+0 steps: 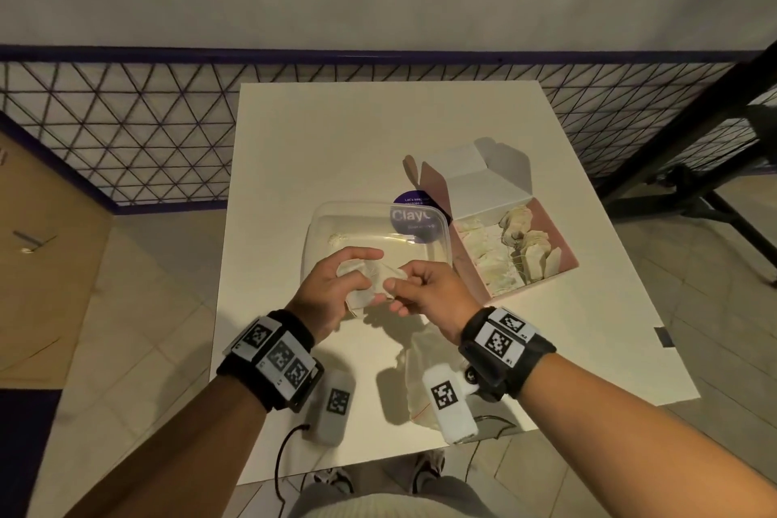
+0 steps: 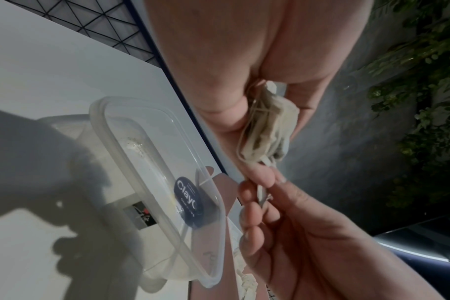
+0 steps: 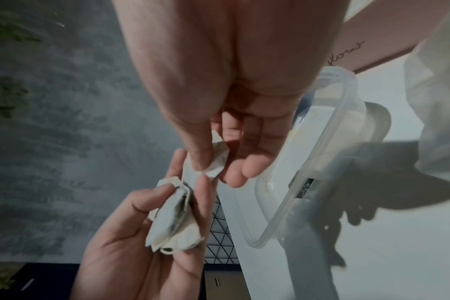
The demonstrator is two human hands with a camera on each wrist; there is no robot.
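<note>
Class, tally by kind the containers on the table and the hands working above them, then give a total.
Clear plastic tub: 1
Pink cardboard box: 1
Hands holding tea bags: 2, the left hand and the right hand
Total: 4

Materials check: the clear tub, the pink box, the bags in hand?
Clear tub: translucent plastic, glossy; table shows through, moulded rim.
Pink box: likely matte cardboard; creased fold-open flaps.
Bags: thin porous paper or fabric, matte and crumpled, dark fill showing through; which one, can't tell.
</note>
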